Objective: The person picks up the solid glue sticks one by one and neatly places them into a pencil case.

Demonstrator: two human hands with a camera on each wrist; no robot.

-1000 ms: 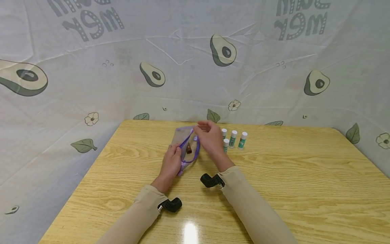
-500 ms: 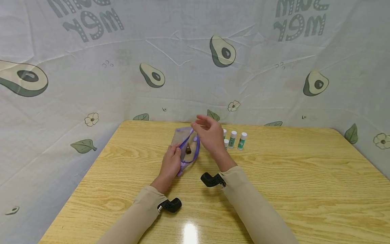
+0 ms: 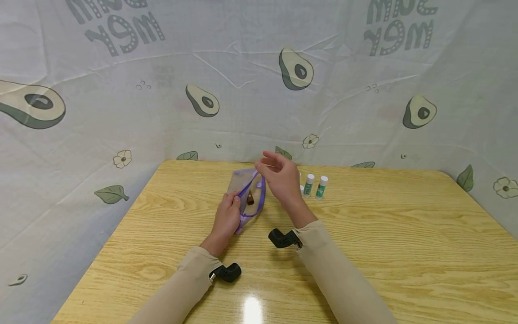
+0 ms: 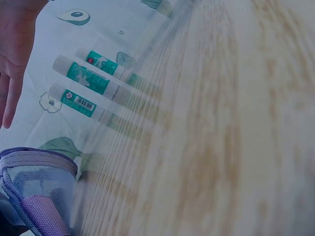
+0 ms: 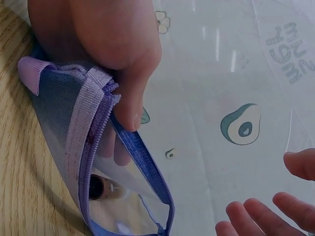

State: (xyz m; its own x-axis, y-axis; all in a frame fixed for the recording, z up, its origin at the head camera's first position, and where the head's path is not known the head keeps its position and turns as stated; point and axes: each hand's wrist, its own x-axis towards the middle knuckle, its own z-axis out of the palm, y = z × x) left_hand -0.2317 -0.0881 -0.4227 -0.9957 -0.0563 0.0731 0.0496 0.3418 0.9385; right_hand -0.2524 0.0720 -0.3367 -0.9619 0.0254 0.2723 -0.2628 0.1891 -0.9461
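Note:
My left hand [image 3: 227, 216] grips the side of a mesh zipper pouch [image 3: 238, 182] with purple trim, its thumb over the rim. The pouch is unzipped and its mouth gapes, as the right wrist view shows at the zipper [image 5: 98, 132]. Inside lies a small object with a dark brown, round end [image 5: 97, 188]; its kind is unclear. My right hand [image 3: 283, 182] hovers by the pouch's far end, fingers loosely bent and holding nothing. Just right of it stand several glue sticks [image 3: 309, 186] with white caps and green labels, some partly hidden behind the hand.
The wooden table [image 3: 384, 234] stretches to the right and towards me. A pale cloth [image 3: 251, 112] printed with avocados hangs at its back edge. A black wrist device [image 3: 282, 238] is strapped to the right forearm, another [image 3: 228, 272] to the left.
My right hand has risen slightly from the pouch's far end, then stays almost still. The left hand and the pouch keep their place.

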